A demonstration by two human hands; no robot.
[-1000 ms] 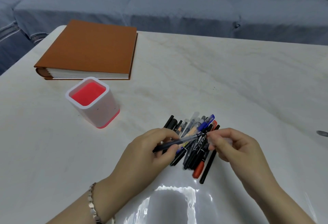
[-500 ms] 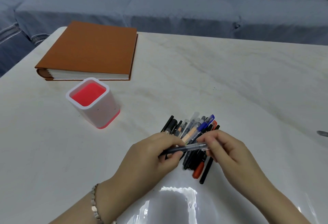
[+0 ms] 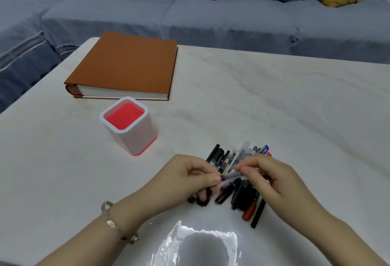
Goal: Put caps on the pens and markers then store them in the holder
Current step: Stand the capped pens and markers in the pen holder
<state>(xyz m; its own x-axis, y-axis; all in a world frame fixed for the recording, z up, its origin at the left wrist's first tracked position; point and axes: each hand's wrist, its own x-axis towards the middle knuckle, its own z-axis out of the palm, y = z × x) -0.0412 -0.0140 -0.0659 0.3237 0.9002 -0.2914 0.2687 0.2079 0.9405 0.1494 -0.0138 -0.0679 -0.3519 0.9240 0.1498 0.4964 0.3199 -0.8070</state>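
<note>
A clear-barrelled pen [image 3: 231, 175] is held level between both hands just above a pile of pens and markers [image 3: 242, 181] on the white table. My left hand [image 3: 190, 179] grips the pen's left end with curled fingers. My right hand [image 3: 266, 177] pinches its right end, and that end is hidden under the fingers. The pile holds several black, clear, blue and red pens lying side by side. A white holder [image 3: 135, 137] with a red inside stands upright to the left of the pile, with nothing in it.
An orange-brown album [image 3: 126, 65] lies at the table's far left, behind the holder. A blue sofa [image 3: 211, 19] with cushions runs along the far side. A bright glare patch [image 3: 198, 244] sits on the table's near edge.
Both hands have drawn closer together along the pen, so less of the barrel shows. The pen has dropped from a slant to level. The view has shifted slightly.
</note>
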